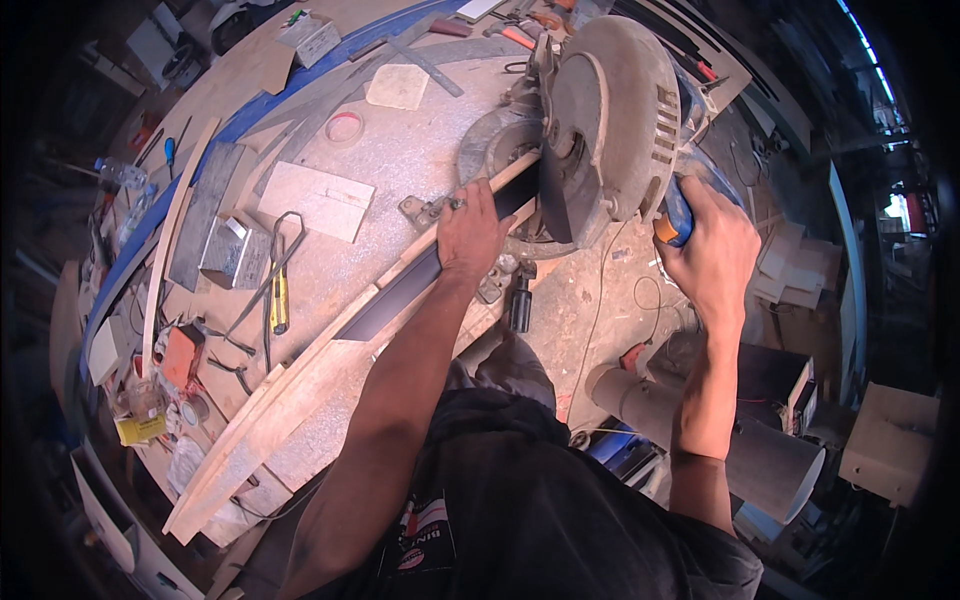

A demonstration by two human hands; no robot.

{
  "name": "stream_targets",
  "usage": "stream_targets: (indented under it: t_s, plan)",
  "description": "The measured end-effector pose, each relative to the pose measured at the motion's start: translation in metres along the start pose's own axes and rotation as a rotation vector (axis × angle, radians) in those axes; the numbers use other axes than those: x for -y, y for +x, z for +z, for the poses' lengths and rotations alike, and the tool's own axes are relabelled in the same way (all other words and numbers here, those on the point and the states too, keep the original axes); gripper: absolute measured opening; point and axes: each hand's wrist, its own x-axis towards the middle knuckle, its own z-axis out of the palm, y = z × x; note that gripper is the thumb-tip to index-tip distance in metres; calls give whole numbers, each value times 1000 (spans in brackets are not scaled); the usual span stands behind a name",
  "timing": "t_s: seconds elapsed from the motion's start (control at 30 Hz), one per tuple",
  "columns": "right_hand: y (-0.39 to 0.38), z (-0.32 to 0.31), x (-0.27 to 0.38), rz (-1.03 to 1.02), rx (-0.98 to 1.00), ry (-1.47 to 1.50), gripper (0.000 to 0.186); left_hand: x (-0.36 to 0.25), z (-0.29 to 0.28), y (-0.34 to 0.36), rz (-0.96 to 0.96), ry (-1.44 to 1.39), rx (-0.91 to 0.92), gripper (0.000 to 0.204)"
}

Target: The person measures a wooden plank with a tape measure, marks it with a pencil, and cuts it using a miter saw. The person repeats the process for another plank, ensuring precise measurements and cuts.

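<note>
A miter saw [615,120] stands at the far right of the workbench, its round guard and blade side toward me. My right hand [712,235] is closed round the saw's blue handle [678,215]. A dark, flat strip [395,298] lies along a long wooden board [270,410] and runs under the saw blade [557,195]. My left hand [473,232] presses down on the strip and the wood beside the blade, its fingers reaching over toward the fence side. Whether the blade touches the strip is hard to see.
On the bench lie a yellow utility knife [279,300], a roll of tape [344,127], a pale wooden board [317,201] and a metal box [235,250]. A large grey pipe [770,465] and a cardboard box [890,443] sit on the floor at right. A cable [592,340] trails below the saw.
</note>
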Motion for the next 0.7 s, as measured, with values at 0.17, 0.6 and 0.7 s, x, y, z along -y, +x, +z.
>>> stream_targets:
  t_s: [0.17,0.6,0.7]
  plan:
    - [-2,2,0,10,18,-22,32,0,1,-1,4,26,-11,80]
    - [-6,7,0,-2,-17,-19,32,1,3,-1,13,4,-18,78]
    - [-6,7,0,-1,-15,-21,33,2,3,-1,16,3,-23,78]
